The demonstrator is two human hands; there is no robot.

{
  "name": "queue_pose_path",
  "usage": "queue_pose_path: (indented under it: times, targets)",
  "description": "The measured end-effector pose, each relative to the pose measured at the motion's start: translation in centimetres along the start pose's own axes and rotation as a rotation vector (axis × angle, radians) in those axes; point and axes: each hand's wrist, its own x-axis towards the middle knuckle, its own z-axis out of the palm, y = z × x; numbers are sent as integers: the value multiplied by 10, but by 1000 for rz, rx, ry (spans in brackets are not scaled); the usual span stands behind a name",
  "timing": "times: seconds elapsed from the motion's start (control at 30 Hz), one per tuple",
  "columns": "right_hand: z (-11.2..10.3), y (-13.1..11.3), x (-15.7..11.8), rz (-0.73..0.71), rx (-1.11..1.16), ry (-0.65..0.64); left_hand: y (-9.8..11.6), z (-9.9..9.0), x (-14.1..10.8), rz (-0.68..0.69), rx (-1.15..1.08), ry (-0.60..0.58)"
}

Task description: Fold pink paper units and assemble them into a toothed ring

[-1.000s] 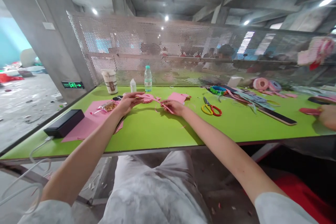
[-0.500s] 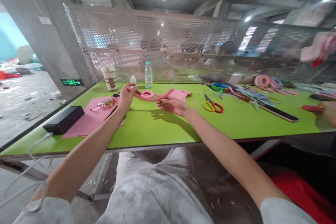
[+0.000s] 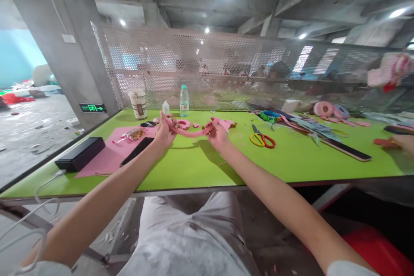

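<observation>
My left hand (image 3: 165, 131) and my right hand (image 3: 217, 133) are raised over the green table, pinching opposite ends of a pink foam strip (image 3: 190, 133). The strip sags in a shallow curve between them. Just behind it, a pink foam ring (image 3: 183, 124) lies on the tabletop, close to my left hand. A pink cut-out sheet (image 3: 223, 123) sits beyond my right hand, partly hidden by my fingers.
A large pink sheet (image 3: 113, 155) holds a snack packet (image 3: 133, 134) and a black phone (image 3: 137, 151). A power bank (image 3: 80, 159), red-and-yellow scissors (image 3: 262, 140), a cup (image 3: 138, 104) and a water bottle (image 3: 184, 101) stand around. A co-worker's hand (image 3: 404, 142) reaches in at right.
Both hands have risen and now hold the strip's ends up, so it hangs in a sag. My right hand has turned from palm-up to a raised pinch.
</observation>
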Motion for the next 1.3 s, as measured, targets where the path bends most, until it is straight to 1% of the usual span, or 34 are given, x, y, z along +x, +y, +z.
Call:
queue_pose_path:
  times: [0.13, 0.23, 0.47, 0.63, 0.73, 0.9, 1.1, 1.3]
  targets:
    - [4, 1, -2, 15, 73, 1, -3, -10, -7, -51, -67, 4]
    - [5, 1, -6, 32, 112, -18, -5, -12, -12, -66, -96, -18]
    - [9, -7, -18, 82, 191, -87, -3, -3, -23, -67, -101, -101]
    - [14, -3, -23, 135, 206, -151, -1, 0, -26, -73, -86, -159]
    - [16, 0, -26, 166, 208, -184, 1, -1, -28, -80, -94, -176]
    - [15, 1, -27, 170, 213, -229, 1, 2, -33, -88, -103, -192]
    - [13, 1, -25, 191, 192, -277, -1, 8, -38, -135, -51, -216]
    - [14, 6, -28, 226, 166, -308, -3, 6, -38, -155, -15, -242]
